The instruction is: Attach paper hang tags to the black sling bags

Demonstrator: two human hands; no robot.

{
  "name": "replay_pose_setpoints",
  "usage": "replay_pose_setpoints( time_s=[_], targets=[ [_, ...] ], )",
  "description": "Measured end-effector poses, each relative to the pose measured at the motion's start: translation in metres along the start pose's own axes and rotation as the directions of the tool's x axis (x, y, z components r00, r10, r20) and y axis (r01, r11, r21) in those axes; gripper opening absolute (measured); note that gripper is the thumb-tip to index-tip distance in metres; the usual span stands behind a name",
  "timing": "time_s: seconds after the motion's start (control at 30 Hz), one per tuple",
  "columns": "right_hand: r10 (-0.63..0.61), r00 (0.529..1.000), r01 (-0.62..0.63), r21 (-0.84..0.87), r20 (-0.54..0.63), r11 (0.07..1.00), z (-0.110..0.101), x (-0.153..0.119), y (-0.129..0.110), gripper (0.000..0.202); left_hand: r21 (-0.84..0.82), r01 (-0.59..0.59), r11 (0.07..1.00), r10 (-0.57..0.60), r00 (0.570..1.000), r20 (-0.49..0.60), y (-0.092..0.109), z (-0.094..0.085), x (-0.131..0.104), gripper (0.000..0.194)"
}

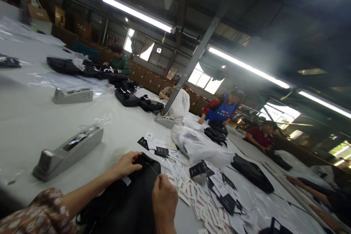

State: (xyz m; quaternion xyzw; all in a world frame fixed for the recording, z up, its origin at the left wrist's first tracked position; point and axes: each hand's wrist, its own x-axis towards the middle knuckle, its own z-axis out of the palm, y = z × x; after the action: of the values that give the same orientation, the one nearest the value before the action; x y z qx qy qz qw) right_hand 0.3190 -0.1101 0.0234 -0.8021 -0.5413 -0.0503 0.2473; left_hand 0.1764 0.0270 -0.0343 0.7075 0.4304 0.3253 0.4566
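A black bag (137,204) lies at the bottom centre, close in front of me. My left hand (130,165) holds its top edge between thumb and fingers. At the bag's right side, my right hand (163,199) is closed, with thumb and forefinger pinched on a thin pale strand (152,168) that runs across the bag's top. A small white label (127,180) shows on the bag below my left hand. Right of the bag, white and black paper tags (201,201) are spread in a loose heap, some with red print.
A grey tape dispenser (70,153) stands on the white table (117,124) at left, a second one (72,95) behind it. Black bags (128,97) and clear plastic (197,142) lie further back. Several people work around the table, one in a blue apron (222,111).
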Motion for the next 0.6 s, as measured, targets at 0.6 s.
replay_pose_setpoints(
  time_s=[0.6],
  targets=[
    [0.025,0.999,-0.008,0.343,-0.045,0.939,0.053,0.029,-0.019,0.026,-0.103,0.092,0.990,-0.083,0.992,0.093,0.006,-0.019,0.026,0.019]
  ],
)
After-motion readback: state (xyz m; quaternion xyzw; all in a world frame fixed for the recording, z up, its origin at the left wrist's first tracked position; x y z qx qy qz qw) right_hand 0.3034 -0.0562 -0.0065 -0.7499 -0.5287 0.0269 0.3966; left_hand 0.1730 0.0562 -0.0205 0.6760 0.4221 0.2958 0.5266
